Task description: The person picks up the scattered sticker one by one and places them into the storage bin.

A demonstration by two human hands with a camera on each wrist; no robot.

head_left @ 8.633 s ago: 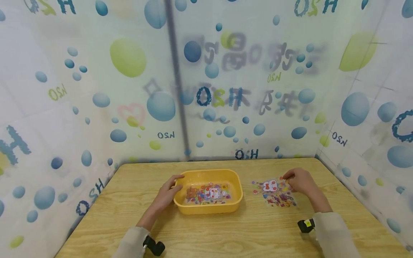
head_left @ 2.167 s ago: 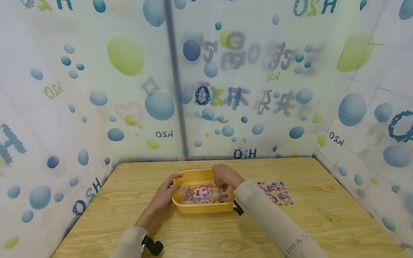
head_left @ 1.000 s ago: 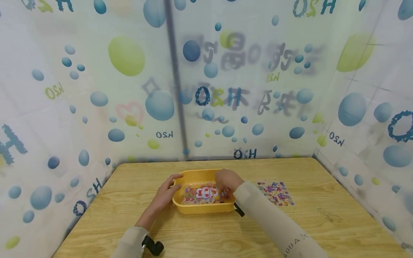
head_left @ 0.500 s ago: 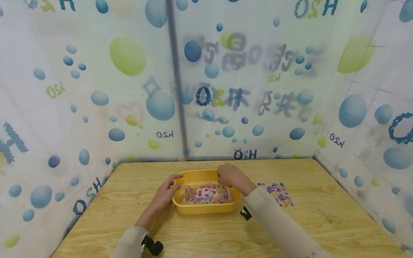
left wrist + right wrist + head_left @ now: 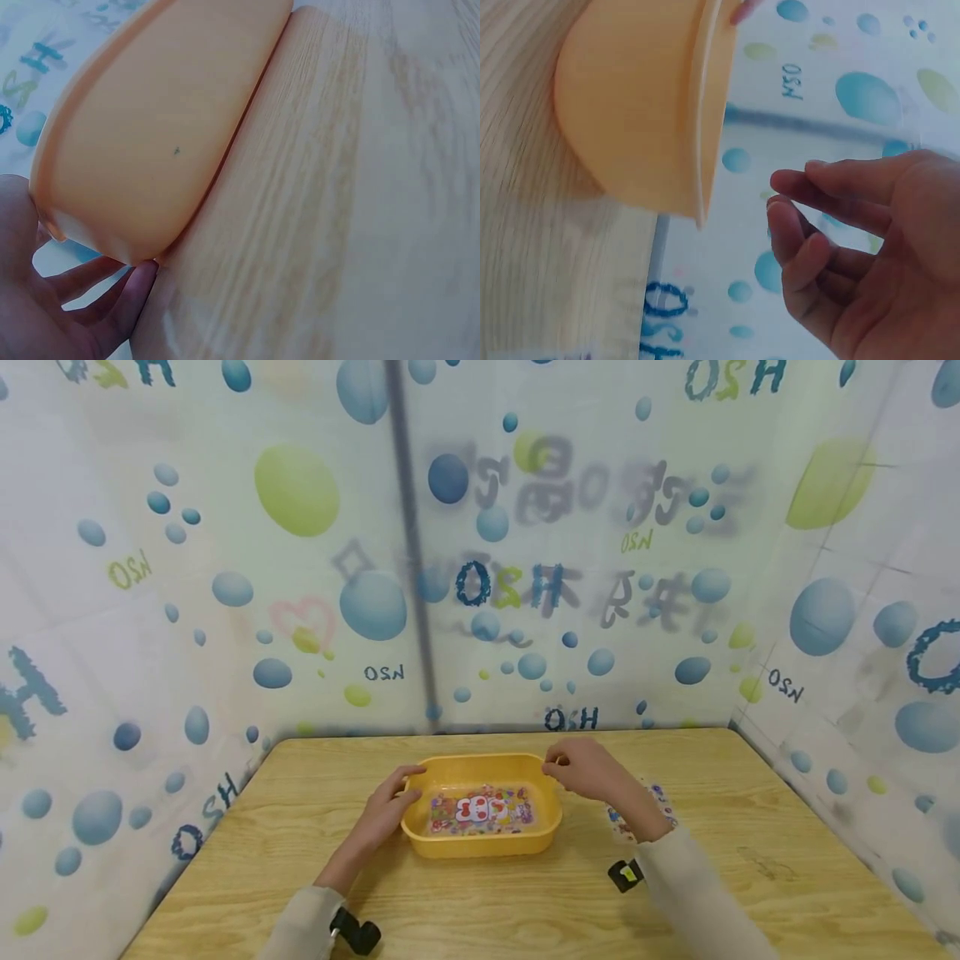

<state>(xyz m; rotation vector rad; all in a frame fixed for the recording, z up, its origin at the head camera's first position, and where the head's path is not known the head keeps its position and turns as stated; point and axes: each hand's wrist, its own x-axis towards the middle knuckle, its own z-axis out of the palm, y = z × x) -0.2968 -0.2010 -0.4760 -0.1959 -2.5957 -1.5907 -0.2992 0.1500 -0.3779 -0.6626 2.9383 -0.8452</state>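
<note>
A yellow plastic basin (image 5: 483,847) stands on the table with sticker sheets (image 5: 480,810) lying flat inside; the top one shows a white cartoon rabbit with a red bow. My left hand (image 5: 386,807) grips the basin's left end, and in the left wrist view its fingertips press the outside of the end wall, with the thumb up at the rim. Just over the basin's right rim is my right hand (image 5: 588,768). Its fingers curl loosely, and the right wrist view shows nothing between them. Another colourful sticker sheet (image 5: 619,823) lies right of the basin, partly hidden by the right forearm.
The wood-grain table (image 5: 480,910) reaches back to a curtain (image 5: 637,635) printed with blue and green drops. Curtain also hangs at both sides. A faint mark (image 5: 763,862) shows on the tabletop at the right.
The rabbit sheet, pinched by my right hand right of the basin at first, now lies inside it. My right hand has since lifted out and moved right. The left hand keeps its grip.
</note>
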